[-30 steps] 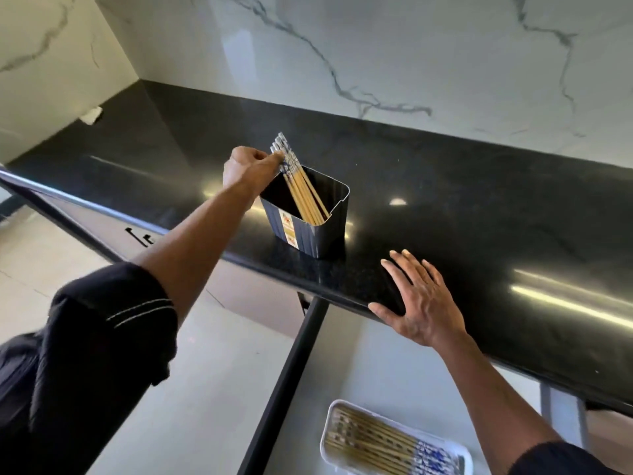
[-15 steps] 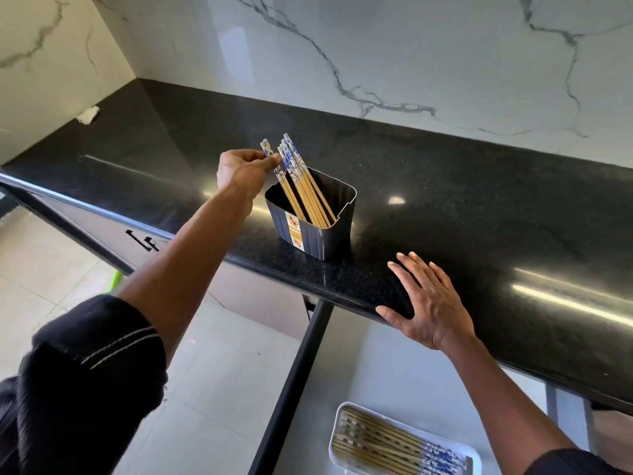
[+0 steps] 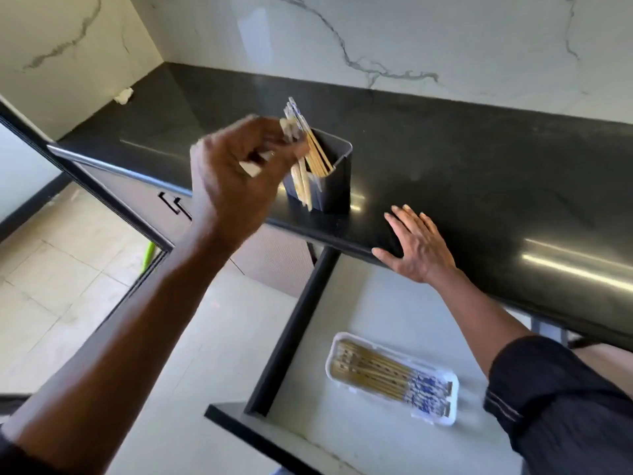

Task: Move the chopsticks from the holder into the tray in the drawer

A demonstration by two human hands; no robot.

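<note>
A black rectangular holder (image 3: 337,181) stands near the front edge of the black countertop (image 3: 479,159), with several bamboo chopsticks (image 3: 317,150) leaning in it. My left hand (image 3: 236,180), blurred, is raised in front of the holder and grips a pair of chopsticks (image 3: 303,186) whose tips hang outside the holder's front. My right hand (image 3: 418,245) lies flat and open on the counter's edge, right of the holder. Below, in the open drawer (image 3: 394,296), a white tray (image 3: 442,414) holds several chopsticks with blue-patterned ends.
The drawer's black side rail (image 3: 294,323) and front panel (image 3: 253,430) frame it on the left and near side. A white scrap (image 3: 123,96) lies in the counter's far left corner. Marble wall (image 3: 411,39) rises behind. Tiled floor (image 3: 58,279) lies at left.
My left hand has lifted a pair of chopsticks up out of the holder and pulled back toward me. The right hand stays flat on the counter edge.
</note>
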